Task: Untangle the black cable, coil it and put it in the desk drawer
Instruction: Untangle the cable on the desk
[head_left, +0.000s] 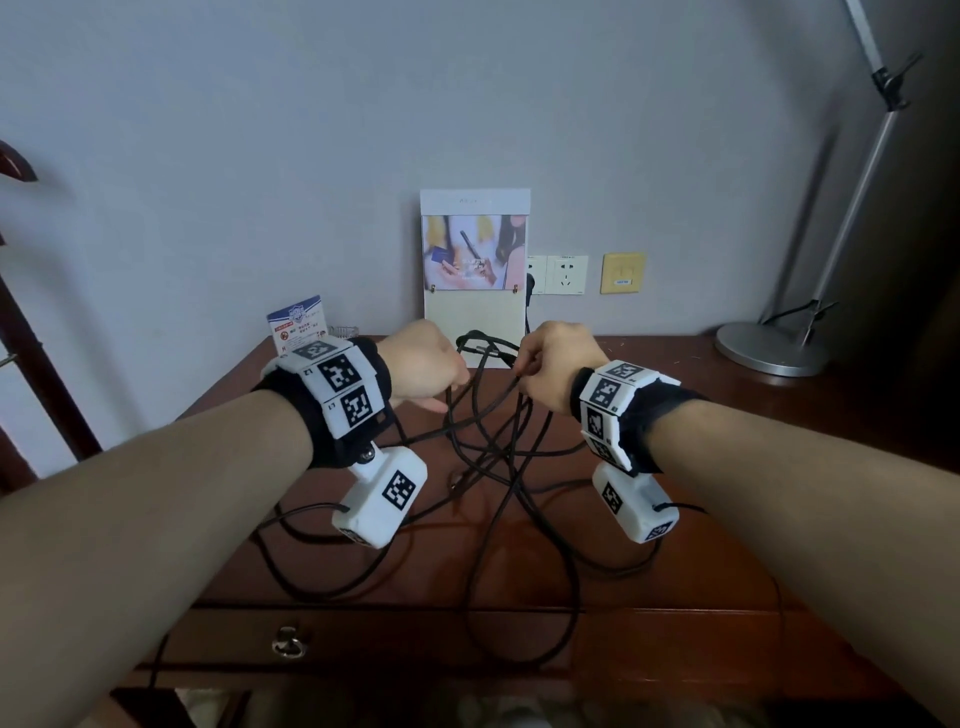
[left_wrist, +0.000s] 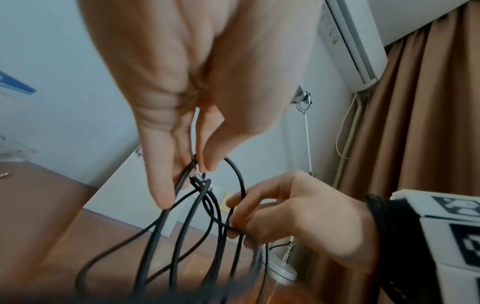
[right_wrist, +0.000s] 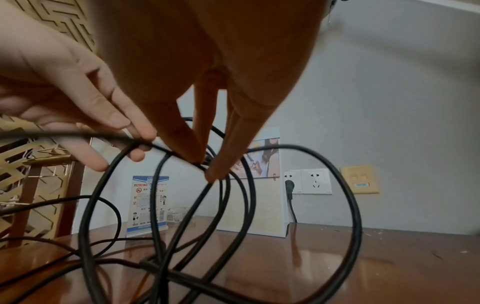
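Observation:
The black cable (head_left: 498, 457) hangs in a loose tangle of several loops between both raised hands and trails over the brown desk (head_left: 727, 467). My left hand (head_left: 457, 382) pinches strands of the cable (left_wrist: 241, 179) between thumb and fingers, close to a small plug end (left_wrist: 197, 181). My right hand (head_left: 522, 366) pinches another strand a few centimetres to the right. In the right wrist view its fingertips (right_wrist: 215, 174) close on the cable (right_wrist: 356, 207) where the loops cross. The desk drawer (head_left: 415, 639) below the front edge is closed, with a metal ring handle (head_left: 288, 642).
A white board with a photo (head_left: 475, 270) leans on the wall behind the hands. Beside it are wall sockets (head_left: 566, 274), one with a black plug (head_left: 530, 286). A lamp base (head_left: 769, 348) stands back right, a printed card (head_left: 298, 325) back left.

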